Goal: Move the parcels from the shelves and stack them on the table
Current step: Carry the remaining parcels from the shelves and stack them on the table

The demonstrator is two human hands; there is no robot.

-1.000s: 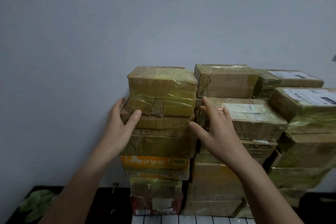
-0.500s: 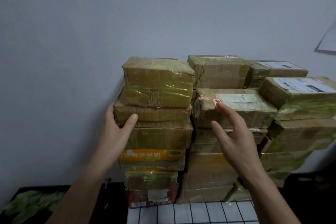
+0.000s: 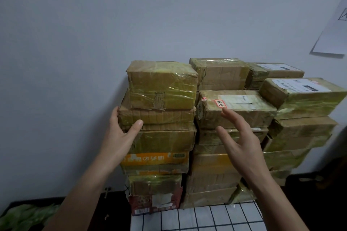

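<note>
Gripping a stacked parcel [image 3: 159, 117], the left hand [image 3: 120, 135]; right hand [image 3: 242, 140] fingers [image 3: 231, 117] splayed, empty

Left hand [image 3: 120, 135] fingers hidden behind parcel [image 3: 155, 116]; wall sheet [image 3: 332, 30] cut by right edge; label [image 3: 300, 85] text unreadable.

My left hand [image 3: 120, 133] clasps the left front corner of a flat brown cardboard parcel [image 3: 161, 117], with the thumb laid across its front and the fingers round its side. The bare forearm slants up from the lower left. My right hand [image 3: 239, 137] is raised, fingers straight and spread, thumb apart, holding nothing, its bare forearm slanting up from the lower right
</note>
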